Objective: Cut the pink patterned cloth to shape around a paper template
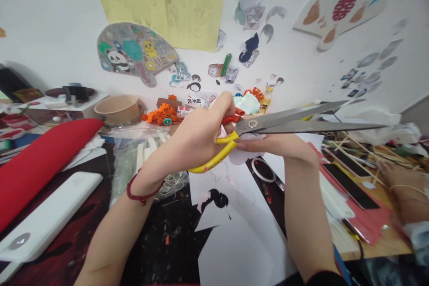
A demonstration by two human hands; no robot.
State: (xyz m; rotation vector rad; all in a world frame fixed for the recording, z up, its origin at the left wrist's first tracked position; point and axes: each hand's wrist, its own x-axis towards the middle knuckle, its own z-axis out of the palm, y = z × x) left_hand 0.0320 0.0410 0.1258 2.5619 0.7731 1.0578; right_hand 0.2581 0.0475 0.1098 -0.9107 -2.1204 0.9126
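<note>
In the head view, at the centre of the frame, the scissors (pixel 254 124) are gripped by the left hand (pixel 197 136), its fingers closed through the yellow and red handles; the long blades are pointed toward the right edge, parted slightly. Just beneath the handles, a pale paper cut-out (pixel 241 156) is pinched by the right hand (pixel 271 144), fingers curled shut on it. Below lies a white sheet (pixel 234 232); a red roll (pixel 43 156) is seen at left; another person's hand (pixel 404 183) rests at the right edge.

Single head-worn camera; faces forward and down, close over table (pixel 161 232), decorated wall (pixel 50 9) beyond.
</note>
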